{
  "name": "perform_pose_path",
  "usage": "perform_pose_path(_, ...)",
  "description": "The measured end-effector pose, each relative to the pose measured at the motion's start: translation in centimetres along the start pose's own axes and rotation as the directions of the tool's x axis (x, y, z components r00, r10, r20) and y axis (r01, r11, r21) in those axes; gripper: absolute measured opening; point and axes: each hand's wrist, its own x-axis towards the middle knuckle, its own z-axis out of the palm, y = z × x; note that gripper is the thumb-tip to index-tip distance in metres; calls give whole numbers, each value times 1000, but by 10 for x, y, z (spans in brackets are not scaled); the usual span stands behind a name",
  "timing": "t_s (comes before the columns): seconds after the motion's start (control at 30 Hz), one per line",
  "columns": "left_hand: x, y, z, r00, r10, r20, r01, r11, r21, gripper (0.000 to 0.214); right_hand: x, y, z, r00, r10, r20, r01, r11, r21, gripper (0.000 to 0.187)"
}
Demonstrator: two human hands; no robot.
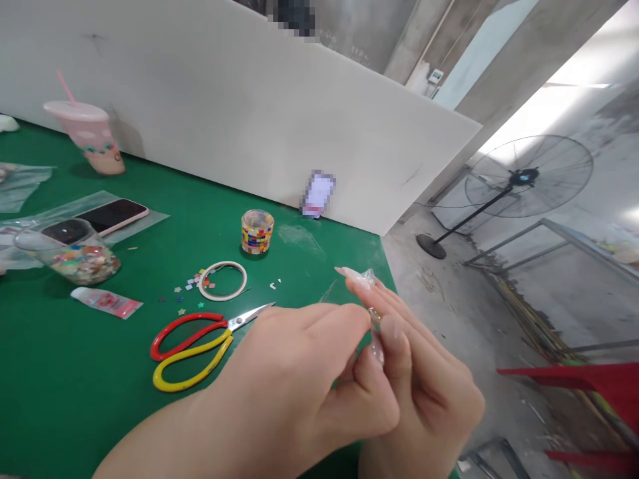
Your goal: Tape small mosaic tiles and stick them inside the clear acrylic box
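Observation:
Both my hands meet over the near right edge of the green table (74, 372). My left hand (299, 379) and my right hand (424, 392) pinch a small clear plastic packet (373, 319) between their fingertips; what is inside it is too small to make out. Just left of my hands lie scissors (192, 346) with one red and one yellow handle, blades pointing right. Beyond them lie a white ring (223, 280) and some tiny coloured tiles and stars (192, 286).
A mosaic-covered round cup (257, 231) stands mid-table. At the left are a clear jar of coloured bits (74, 253), a small tube (106, 303), a phone (116, 214) on plastic and a pink drink cup (92, 136). A white board (249, 100) backs the table. A standing fan (519, 183) is on the floor to the right.

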Motion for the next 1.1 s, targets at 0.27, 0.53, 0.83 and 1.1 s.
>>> perform_pose_path(0.27, -1, -3, 3, 999, 32, -1, -32, 999, 25, 15, 0, -5, 4, 988, 131, -85, -122, 987, 104, 31)
perform_pose_path(0.53, 6, 2, 2, 997, 67, -24, -66, 997, 51, 29, 1, -8, 3, 955, 297, 16, -290, 919, 267, 26)
perform_pose_path(0.83, 6, 5, 2, 999, 14, -29, -12, 997, 82, 28, -1, -7, 5, 939, 343, 36, -331, 867, 374, 29)
perform_pose_path(1.1, 3, 7, 0, 997, 60, -55, -55, 994, 98, 33, 0, -6, 4, 944, 329, 30, -315, 869, 381, 28)
